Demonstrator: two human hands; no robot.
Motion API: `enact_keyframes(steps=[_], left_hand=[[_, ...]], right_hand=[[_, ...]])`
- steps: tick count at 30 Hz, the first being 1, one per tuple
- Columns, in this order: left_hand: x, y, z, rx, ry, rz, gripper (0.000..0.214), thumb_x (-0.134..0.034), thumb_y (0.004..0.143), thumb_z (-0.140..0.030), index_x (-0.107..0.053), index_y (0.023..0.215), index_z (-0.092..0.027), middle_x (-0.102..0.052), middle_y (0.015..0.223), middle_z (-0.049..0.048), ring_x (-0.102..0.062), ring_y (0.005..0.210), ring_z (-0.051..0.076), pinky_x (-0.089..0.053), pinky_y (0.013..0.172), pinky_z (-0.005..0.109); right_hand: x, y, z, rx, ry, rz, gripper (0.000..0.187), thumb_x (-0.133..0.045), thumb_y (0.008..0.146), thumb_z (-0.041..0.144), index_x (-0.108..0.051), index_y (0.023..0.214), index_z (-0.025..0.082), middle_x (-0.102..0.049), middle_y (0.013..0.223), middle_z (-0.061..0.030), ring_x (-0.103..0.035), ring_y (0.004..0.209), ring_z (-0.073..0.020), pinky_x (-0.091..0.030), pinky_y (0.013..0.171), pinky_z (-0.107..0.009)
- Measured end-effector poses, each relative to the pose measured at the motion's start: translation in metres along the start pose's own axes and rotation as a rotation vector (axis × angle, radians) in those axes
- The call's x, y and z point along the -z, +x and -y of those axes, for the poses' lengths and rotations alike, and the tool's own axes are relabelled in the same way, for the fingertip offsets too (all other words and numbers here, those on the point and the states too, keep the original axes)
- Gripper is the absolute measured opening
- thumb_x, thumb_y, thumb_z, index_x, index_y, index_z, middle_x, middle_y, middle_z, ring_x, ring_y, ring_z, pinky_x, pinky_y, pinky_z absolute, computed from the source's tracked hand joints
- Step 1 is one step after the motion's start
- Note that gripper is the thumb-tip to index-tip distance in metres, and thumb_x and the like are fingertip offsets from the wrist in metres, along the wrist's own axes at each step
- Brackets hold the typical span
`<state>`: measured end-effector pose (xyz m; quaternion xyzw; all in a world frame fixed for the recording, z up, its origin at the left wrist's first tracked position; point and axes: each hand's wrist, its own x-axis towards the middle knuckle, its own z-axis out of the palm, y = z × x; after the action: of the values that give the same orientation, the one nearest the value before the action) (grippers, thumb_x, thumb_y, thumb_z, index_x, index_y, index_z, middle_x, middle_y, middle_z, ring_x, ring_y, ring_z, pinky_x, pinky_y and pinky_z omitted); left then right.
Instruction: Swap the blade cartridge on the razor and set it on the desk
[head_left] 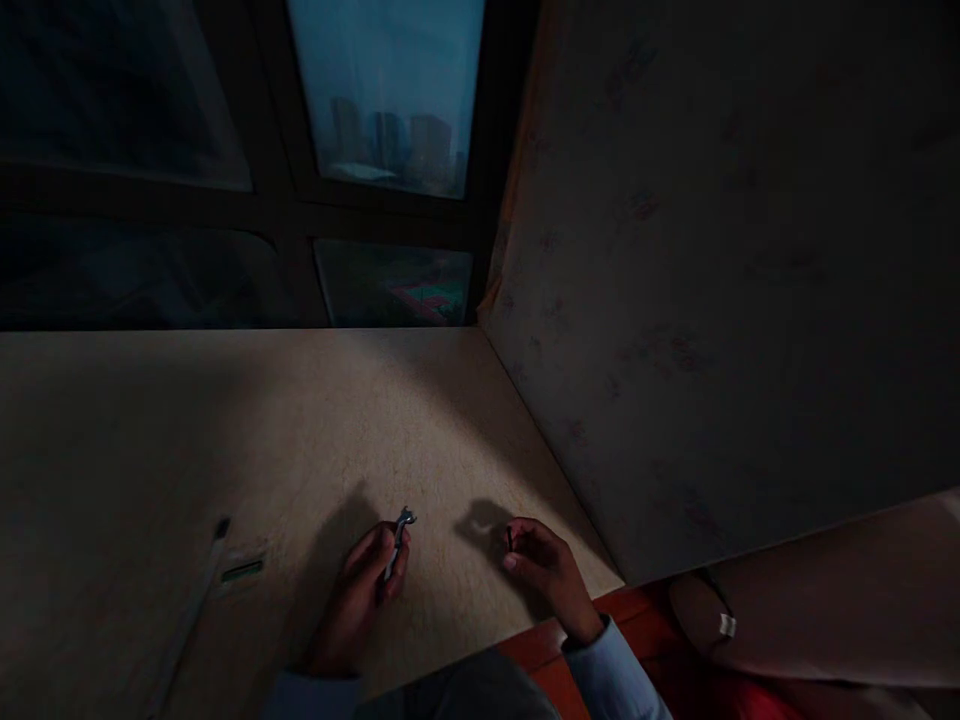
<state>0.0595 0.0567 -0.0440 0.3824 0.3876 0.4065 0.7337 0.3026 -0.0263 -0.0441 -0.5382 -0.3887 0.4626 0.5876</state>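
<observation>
A small silver open-ended wrench [405, 519] points up and away from my left hand [373, 570], whose thumb and fingers close around its shaft. Its jaw end stands free above the fingers. My right hand [541, 562] is to the right, pinching a short, dark, thin piece [509, 538] between thumb and fingertips; it looks like a small bolt or pin, but the dim light hides its exact kind. The two hands are apart, over the pale tabletop [442, 430].
On the left lie a long thin rod-like object [193, 612] with a dark tip and a small green strip [242, 570]. A patterned wall [660, 300] bounds the right side, and a dark-framed window [386, 100] stands behind. Reddish flooring [536, 650] shows below the edge.
</observation>
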Motion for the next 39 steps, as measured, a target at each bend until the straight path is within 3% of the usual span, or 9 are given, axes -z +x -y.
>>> enact_keyframes(steps=[3,7,13,16,19,22,25,31,39], left_hand=[[-0.004,0.0,-0.004,0.039,-0.027,-0.033,0.052,-0.077,0.068,-0.06,-0.061,0.089,-0.016,-0.054,0.061,-0.004,-0.044,0.047,0.006,-0.032,0.044,0.019],[-0.018,0.004,-0.007,0.089,0.072,-0.137,0.057,-0.08,0.063,-0.059,-0.064,0.094,-0.015,-0.067,0.074,0.0022,-0.063,0.065,0.014,-0.046,0.056,0.022],[-0.064,0.031,0.001,0.082,0.305,-0.135,0.06,-0.077,0.055,-0.066,-0.061,0.086,-0.017,-0.074,0.08,0.0092,-0.071,0.068,0.024,-0.048,0.052,0.027],[-0.092,0.049,0.009,-0.025,0.489,-0.087,0.045,-0.072,0.064,-0.059,-0.06,0.077,-0.018,-0.072,0.072,0.0065,-0.068,0.064,0.022,-0.046,0.051,0.026],[-0.117,0.066,0.014,-0.194,0.755,-0.126,0.026,-0.068,0.074,-0.043,-0.06,0.073,-0.019,-0.07,0.07,0.0032,-0.067,0.069,0.019,-0.047,0.063,0.026],[-0.139,0.081,0.016,-0.194,1.028,-0.118,0.014,-0.067,0.079,-0.031,-0.064,0.075,-0.019,-0.073,0.077,0.0047,-0.068,0.075,0.017,-0.045,0.068,0.024],[-0.155,0.093,0.014,-0.128,1.241,-0.104,0.015,-0.066,0.081,-0.033,-0.069,0.082,-0.018,-0.076,0.085,0.0077,-0.07,0.081,0.018,-0.042,0.066,0.024],[-0.176,0.105,0.012,-0.041,1.513,-0.071,0.027,-0.06,0.083,-0.039,-0.075,0.093,-0.02,-0.076,0.098,0.0132,-0.072,0.09,0.024,-0.042,0.063,0.027],[-0.183,0.108,0.01,-0.042,1.497,-0.004,0.026,-0.059,0.085,-0.038,-0.077,0.091,-0.021,-0.077,0.097,0.0124,-0.072,0.09,0.023,-0.043,0.064,0.026]], right_hand=[[0.014,0.0,-0.006,0.018,0.06,-0.067,0.037,-0.089,0.062,0.034,-0.073,0.092,0.02,-0.065,0.083,-0.0022,-0.059,0.078,-0.0167,-0.048,0.073,-0.027],[0.016,0.006,-0.009,0.049,0.144,-0.081,0.037,-0.09,0.061,0.037,-0.073,0.09,0.021,-0.064,0.081,-0.0016,-0.059,0.078,-0.0168,-0.048,0.071,-0.027],[0.014,0.01,-0.011,0.057,0.157,-0.043,0.037,-0.09,0.061,0.037,-0.071,0.089,0.021,-0.061,0.079,-0.0003,-0.059,0.079,-0.0166,-0.048,0.073,-0.026],[0.015,0.009,-0.011,0.051,0.144,-0.011,0.037,-0.089,0.062,0.036,-0.071,0.09,0.02,-0.061,0.081,-0.0004,-0.057,0.078,-0.0157,-0.047,0.074,-0.027],[0.014,0.008,-0.012,0.045,0.161,0.015,0.035,-0.089,0.064,0.036,-0.07,0.088,0.02,-0.061,0.081,-0.0005,-0.057,0.078,-0.0154,-0.047,0.074,-0.027],[0.012,0.006,-0.015,0.058,0.17,0.019,0.036,-0.089,0.064,0.036,-0.07,0.089,0.02,-0.061,0.079,-0.0001,-0.057,0.076,-0.015,-0.047,0.072,-0.027],[0.01,0.004,-0.019,0.069,0.148,0.012,0.039,-0.089,0.064,0.035,-0.071,0.095,0.02,-0.061,0.078,-0.0002,-0.056,0.075,-0.0153,-0.047,0.072,-0.028],[0.01,0.002,-0.022,0.052,0.148,0.017,0.043,-0.09,0.063,0.036,-0.072,0.099,0.021,-0.06,0.079,-0.0005,-0.057,0.075,-0.0158,-0.047,0.07,-0.028],[0.01,0.002,-0.019,0.062,0.169,0.019,0.038,-0.088,0.067,0.033,-0.071,0.099,0.022,-0.06,0.079,-0.0001,-0.056,0.075,-0.0148,-0.047,0.071,-0.027]])
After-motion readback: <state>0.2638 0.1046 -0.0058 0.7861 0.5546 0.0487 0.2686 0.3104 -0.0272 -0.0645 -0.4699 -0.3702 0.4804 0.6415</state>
